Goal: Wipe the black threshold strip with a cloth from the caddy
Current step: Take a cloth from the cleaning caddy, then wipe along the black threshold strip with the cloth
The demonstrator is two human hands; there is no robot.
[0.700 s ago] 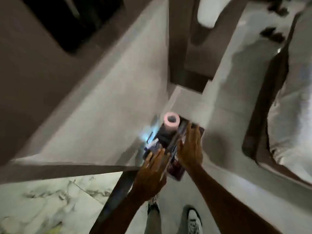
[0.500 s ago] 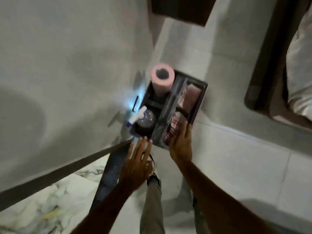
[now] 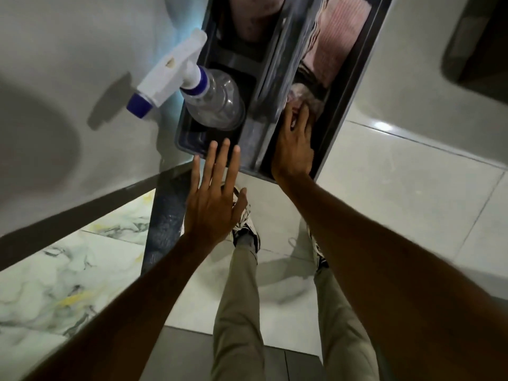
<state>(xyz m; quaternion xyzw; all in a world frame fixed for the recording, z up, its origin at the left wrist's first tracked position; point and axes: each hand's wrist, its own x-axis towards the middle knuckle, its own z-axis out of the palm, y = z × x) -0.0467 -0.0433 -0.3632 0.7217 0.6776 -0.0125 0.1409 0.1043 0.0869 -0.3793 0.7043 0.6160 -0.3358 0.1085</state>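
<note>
Dim, warm indoor light. Bluish glow by the spray bottle [image 3: 211,100] nozzle, source unclear. Small glare spot on floor tile [image 3: 382,125]. Soft shadows under the legs. Wide-angle bending at edges; top of caddy [image 3: 354,86] slightly motion-blurred, possibly.

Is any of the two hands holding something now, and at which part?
The left hand is open and holds nothing. The right hand reaches into the caddy; its fingertips touch the near end of a cloth, but a closed grip cannot be told.

I count one caddy [image 3: 334,127], one spray bottle [image 3: 211,100], two cloths [image 3: 338,48] [image 3: 305,99], two hands [image 3: 213,213] [image 3: 292,152], two shoes [image 3: 246,226] [image 3: 319,254].
</note>
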